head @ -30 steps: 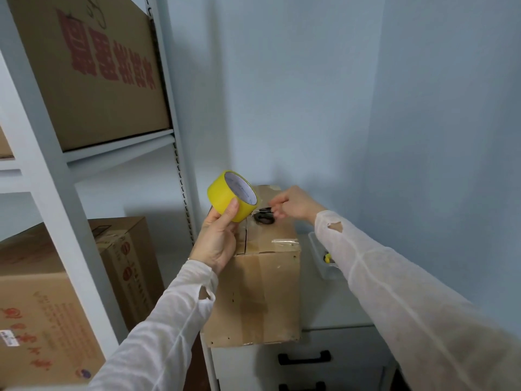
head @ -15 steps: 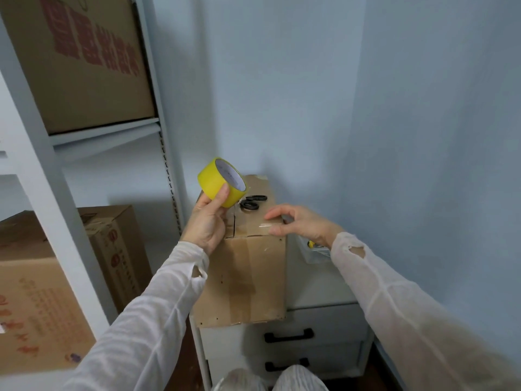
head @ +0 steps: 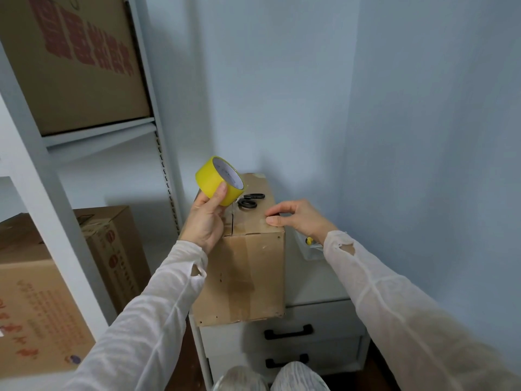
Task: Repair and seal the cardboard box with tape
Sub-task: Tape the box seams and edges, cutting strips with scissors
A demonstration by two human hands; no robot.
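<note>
Scissors (head: 249,201) left lying on box (head: 248,277) top. Right hand (head: 298,218) pulled back from them to box's near top edge. Thumb and forefinger curled at old clear tape there; cannot tell if grip closed on it. Left hand (head: 207,221) unchanged, grip clamped on yellow tape roll (head: 217,180) above box's left side. Box stood on white drawer unit (head: 318,289). No yellow tape laid yet; probably checking seam first.

matt cardboard box (head: 253,277) — glossy yellow tape roll (head: 214,180)
</note>
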